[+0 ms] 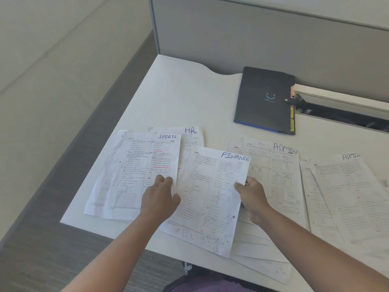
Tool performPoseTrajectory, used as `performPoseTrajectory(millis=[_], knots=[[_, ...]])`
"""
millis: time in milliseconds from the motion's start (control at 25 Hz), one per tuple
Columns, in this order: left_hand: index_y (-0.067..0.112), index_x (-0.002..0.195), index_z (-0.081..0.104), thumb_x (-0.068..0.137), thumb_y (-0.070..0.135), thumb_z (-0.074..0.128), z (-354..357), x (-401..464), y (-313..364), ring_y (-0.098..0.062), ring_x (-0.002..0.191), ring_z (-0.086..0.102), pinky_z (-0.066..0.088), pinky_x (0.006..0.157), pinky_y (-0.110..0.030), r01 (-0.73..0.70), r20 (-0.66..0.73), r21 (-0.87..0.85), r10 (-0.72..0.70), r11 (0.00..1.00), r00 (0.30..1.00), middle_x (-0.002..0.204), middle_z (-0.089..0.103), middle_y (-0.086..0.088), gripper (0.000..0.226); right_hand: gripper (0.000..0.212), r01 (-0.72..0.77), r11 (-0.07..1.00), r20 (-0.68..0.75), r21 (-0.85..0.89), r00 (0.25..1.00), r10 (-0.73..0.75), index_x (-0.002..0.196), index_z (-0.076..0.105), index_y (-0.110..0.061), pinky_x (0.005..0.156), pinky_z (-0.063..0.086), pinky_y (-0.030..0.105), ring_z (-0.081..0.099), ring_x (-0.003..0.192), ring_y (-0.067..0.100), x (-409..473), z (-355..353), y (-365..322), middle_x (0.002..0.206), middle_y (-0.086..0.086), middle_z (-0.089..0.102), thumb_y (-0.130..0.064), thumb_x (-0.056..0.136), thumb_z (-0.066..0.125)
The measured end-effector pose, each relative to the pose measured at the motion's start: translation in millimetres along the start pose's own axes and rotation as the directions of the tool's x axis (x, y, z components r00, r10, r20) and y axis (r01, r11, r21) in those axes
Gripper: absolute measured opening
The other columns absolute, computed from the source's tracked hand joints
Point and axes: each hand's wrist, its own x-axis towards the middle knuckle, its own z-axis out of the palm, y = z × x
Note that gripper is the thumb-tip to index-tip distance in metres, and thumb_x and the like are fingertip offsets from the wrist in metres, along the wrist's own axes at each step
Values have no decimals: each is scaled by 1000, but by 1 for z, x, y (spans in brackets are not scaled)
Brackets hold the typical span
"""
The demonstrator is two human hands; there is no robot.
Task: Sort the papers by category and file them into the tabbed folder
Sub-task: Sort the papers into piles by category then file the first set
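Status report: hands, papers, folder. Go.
Right hand pinches FINANCE sheet; left hand holds its left edge. Folder shut, far side of desk. Nothing blocking.

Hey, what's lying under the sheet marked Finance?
The FINANCE sheet overlaps the HR sheet at its upper left and plain sheets at its lower right, with the white desk beneath. Anything directly under its middle is covered.

"SPORTS" handwritten atop left sheet (pixel 145 171), "HR" on sheet behind it (pixel 189 135), "FINANCE" on middle sheet (pixel 210 199), "ADMIN" on sheet to its right (pixel 280 175), "ADMI…" cut off on far-right sheet (pixel 355 192), smiley sign on dark folder (pixel 265 100), printed body text and tab labels unreadable
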Motion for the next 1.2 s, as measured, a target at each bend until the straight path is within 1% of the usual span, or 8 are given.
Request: performPoseTrajectory(millis=[160, 320, 400, 640, 720, 800, 960, 1200], knots=[[12, 112, 59, 96, 42, 58, -1, -1, 0, -26, 70, 53, 45, 62, -33, -4, -13, -11, 4, 1000, 1000, 107, 53, -1, 34, 21, 94, 992, -73, -89, 992, -101, 105, 71, -12, 67, 53, 28, 69, 85, 20, 4, -11, 1, 102, 3, 76, -13, 108, 50], [12, 110, 61, 100, 43, 50, -2, -1, 0, -26, 69, 51, 41, 61, -33, 3, -46, -33, -4, 999, 999, 106, 56, -2, 35, 21, 130, 990, -76, -55, 988, -134, 103, 73, -14, 88, 62, 49, 74, 97, 32, 17, -34, -7, 104, 8, 79, -17, 108, 53], [12, 113, 62, 102, 45, 47, -3, -1, 1, -27, 72, 53, 42, 64, -33, 6, -37, -32, -7, 999, 999, 108, 58, -2, 37, 21, 131, 991, -50, -22, 990, -132, 104, 74, -14, 77, 63, 41, 75, 97, 29, 19, -40, -13, 105, 5, 79, -17, 108, 53], [16, 140, 54, 101, 65, 40, -18, -4, 12, -26, 116, 62, 49, 84, -39, 80, 5, -234, -81, 969, 997, 150, 47, 3, 64, 20, 111, 993, 47, 51, 992, -113, 109, 74, -13, 69, 59, 34, 75, 95, 27, 17, -46, -18, 108, 7, 80, -16, 108, 54], [18, 148, 48, 97, 65, 53, -21, -8, 21, -21, 129, 56, 48, 101, -39, 82, 34, -521, -76, 850, 997, 149, 50, 5, 69, 20, 108, 989, 85, 98, 989, -117, 113, 73, -11, 85, 63, 46, 75, 102, 32, 16, -48, -19, 111, 9, 80, -15, 108, 55], [21, 145, 50, 94, 55, 68, -20, -11, 28, -14, 120, 62, 51, 99, -37, 163, 136, -753, -91, 638, 986, 133, 61, 11, 64, 21, 98, 986, 123, 137, 986, -115, 117, 73, -10, 97, 59, 55, 74, 108, 34, 15, -49, -18, 113, 8, 79, -15, 107, 55], [6, 119, 67, 96, 24, 75, -10, -12, 21, -31, 103, 75, 58, 96, -54, 349, 330, -894, -113, 280, 937, 104, 80, -7, 30, 22, 78, 980, 166, 183, 980, -109, 120, 72, -9, 100, 54, 63, 72, 112, 39, 10, -43, -19, 115, 11, 79, -16, 107, 55], [2, 105, 70, 100, 11, 67, -7, -25, 14, -36, 98, 76, 61, 88, -54, 331, 311, -930, -140, 160, 940, 101, 80, -13, 11, 27, 39, 978, 306, 204, 947, -101, 126, 68, -3, 104, 51, 65, 69, 118, 39, 4, -37, -8, 121, 14, 76, -15, 103, 61]])
